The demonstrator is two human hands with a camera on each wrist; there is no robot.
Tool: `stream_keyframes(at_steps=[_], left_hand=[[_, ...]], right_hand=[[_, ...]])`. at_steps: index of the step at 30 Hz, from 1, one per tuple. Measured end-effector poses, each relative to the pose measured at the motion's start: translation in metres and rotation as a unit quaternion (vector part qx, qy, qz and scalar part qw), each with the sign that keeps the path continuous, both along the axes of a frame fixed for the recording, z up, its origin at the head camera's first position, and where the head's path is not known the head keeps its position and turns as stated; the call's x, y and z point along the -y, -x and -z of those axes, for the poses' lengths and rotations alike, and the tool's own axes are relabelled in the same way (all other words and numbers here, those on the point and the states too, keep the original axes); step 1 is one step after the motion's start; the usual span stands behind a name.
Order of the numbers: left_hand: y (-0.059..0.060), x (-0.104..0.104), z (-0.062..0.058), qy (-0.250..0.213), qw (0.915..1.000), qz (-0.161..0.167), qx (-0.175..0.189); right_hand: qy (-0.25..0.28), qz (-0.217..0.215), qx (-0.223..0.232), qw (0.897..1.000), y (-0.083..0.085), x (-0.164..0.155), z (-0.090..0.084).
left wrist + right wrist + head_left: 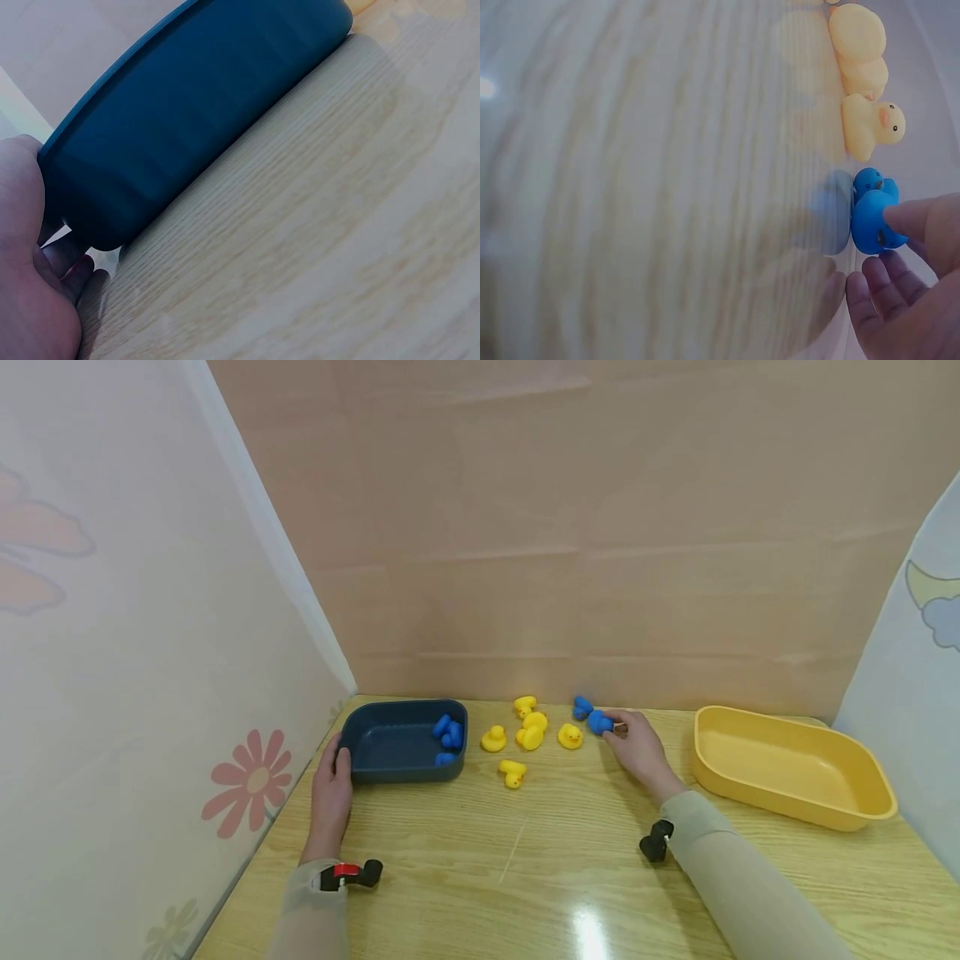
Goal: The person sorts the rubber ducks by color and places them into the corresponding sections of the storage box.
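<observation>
My left hand (331, 793) grips the left end of a dark blue tray (401, 774), thumb on its outer wall and fingers near its bottom corner in the left wrist view. Several small blue rubber ducks (452, 735) lie at the tray's right end. At the back of the table, my right hand (637, 747) pinches a blue rubber duck (874, 223) with thumb and fingers; it is still low at the tabletop. Right behind it lies another blue duck (582, 707). Several yellow rubber ducks (493, 739) sit between the tray and my right hand, some upright and some tipped over.
A yellow tray (780, 802) stands on the right side of the wooden table (480, 877), with nothing visible inside. Brown paper (585, 527) backs the table. Light panels with printed pictures stand at left (150, 652) and right.
</observation>
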State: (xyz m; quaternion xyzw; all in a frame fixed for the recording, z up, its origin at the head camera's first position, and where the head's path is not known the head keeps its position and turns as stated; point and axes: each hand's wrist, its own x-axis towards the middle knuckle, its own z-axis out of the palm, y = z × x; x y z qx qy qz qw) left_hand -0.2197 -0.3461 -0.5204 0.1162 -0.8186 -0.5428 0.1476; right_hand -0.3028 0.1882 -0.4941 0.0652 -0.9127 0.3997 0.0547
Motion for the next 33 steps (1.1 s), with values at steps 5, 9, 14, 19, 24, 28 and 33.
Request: stream_keyframes(at_steps=[5, 9, 14, 19, 24, 28, 33], left_hand=[[0.000, 0.001, 0.001, 0.003, 1.0000, 0.000, 0.003], [-0.001, 0.001, 0.002, 0.003, 1.0000, -0.002, 0.002], [-0.002, 0.001, 0.001, -0.001, 1.0000, -0.003, -0.002], [-0.003, 0.000, 0.001, -0.002, 1.0000, -0.002, 0.001], [-0.004, 0.000, 0.001, -0.002, 1.0000, -0.001, 0.005], [-0.003, 0.000, -0.001, -0.006, 1.0000, 0.001, 0.001], [0.000, 0.000, -0.002, -0.010, 0.9999, 0.004, -0.005]], right_hand=[[-0.003, 0.014, -0.001, 1.000, 0.000, 0.000, 0.000], [0.000, 0.028, 0.008, 1.000, 0.000, -0.001, 0.001], [-0.006, 0.044, 0.012, 0.999, 0.001, -0.002, 0.003], [-0.003, 0.050, 0.016, 0.999, 0.000, -0.001, 0.003], [0.021, 0.051, 0.016, 0.998, -0.005, 0.005, -0.004], [0.052, 0.050, 0.009, 0.997, -0.010, 0.015, -0.013], [0.076, 0.041, 0.005, 0.996, -0.015, 0.029, -0.023]])
